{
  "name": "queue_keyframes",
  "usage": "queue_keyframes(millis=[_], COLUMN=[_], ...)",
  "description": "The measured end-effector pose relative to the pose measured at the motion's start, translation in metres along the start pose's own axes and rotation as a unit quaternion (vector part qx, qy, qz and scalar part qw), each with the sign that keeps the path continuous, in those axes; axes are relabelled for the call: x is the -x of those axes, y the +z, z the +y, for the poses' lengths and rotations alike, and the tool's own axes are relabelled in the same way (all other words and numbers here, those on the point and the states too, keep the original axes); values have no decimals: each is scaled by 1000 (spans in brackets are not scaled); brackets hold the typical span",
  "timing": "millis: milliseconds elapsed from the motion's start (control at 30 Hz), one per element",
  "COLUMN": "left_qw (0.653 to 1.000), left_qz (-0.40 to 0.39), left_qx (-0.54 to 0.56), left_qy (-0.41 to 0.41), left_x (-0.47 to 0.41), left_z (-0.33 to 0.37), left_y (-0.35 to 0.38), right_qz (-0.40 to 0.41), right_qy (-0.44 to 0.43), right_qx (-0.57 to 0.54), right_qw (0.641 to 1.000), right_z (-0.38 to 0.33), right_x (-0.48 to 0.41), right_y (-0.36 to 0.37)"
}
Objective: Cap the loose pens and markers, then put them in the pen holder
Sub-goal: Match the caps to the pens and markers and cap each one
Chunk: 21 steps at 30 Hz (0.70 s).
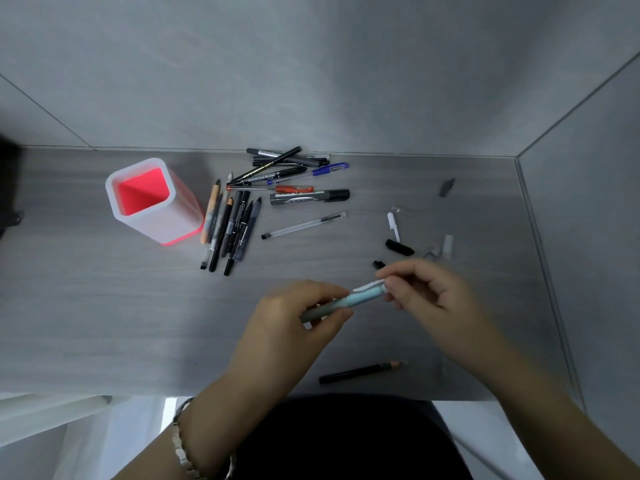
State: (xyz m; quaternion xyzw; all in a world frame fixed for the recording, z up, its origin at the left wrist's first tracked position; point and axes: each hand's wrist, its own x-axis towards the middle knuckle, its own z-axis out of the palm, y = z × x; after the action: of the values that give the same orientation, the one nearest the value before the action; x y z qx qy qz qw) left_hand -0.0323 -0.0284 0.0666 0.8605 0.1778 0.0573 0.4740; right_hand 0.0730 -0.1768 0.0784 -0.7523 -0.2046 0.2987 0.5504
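Head view: left hand (pixel 298 317) and right hand (pixel 426 289) each pinch one light blue pen (pixel 360 297) over the table's (pixel 104 306) near half. Fingers hide the pen's ends and the hands are blurred. Pen holder (pixel 152 202) stands toward the far-left corner, with bare tabletop between.

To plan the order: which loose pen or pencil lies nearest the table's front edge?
The black pencil with the tan tip, lying alone; every other one lies farther back, nearer the pen holder.
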Motion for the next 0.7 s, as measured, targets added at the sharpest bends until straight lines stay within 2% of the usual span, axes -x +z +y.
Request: queue_keyframes(millis=[100, 233, 367, 467, 533, 633, 700], left_qw=[1000, 994, 954, 923, 942, 986, 987], left_qz=[7, -24, -93, -124, -118, -102, -72], left_qx=[1, 53, 188, 260, 213, 1, -111], left_qy=[-15, -95, -212, -255, -231, -131, -96], left_x=[0, -2, -6, -8, -15, -30, -41], left_z=[-2, 3, 2, 0, -6, -33, -57], left_y=[-2, -6, -7, -4, 1, 10, 14], right_qz=[5, 9, 0, -7, -6, -22, -36], right_qy=[11, 12, 6, 17, 39, 64, 104], right_qx=[-26, -38, -31, -30, -16, 58, 89], right_qw=[1000, 999, 1000, 999, 999, 996, 990], right_z=[1, 2, 4, 9, 18, 41, 59], right_x=[1, 1, -2, -10, -20, -34, -38], right_y=[5, 9, 11, 11, 12, 17, 21])
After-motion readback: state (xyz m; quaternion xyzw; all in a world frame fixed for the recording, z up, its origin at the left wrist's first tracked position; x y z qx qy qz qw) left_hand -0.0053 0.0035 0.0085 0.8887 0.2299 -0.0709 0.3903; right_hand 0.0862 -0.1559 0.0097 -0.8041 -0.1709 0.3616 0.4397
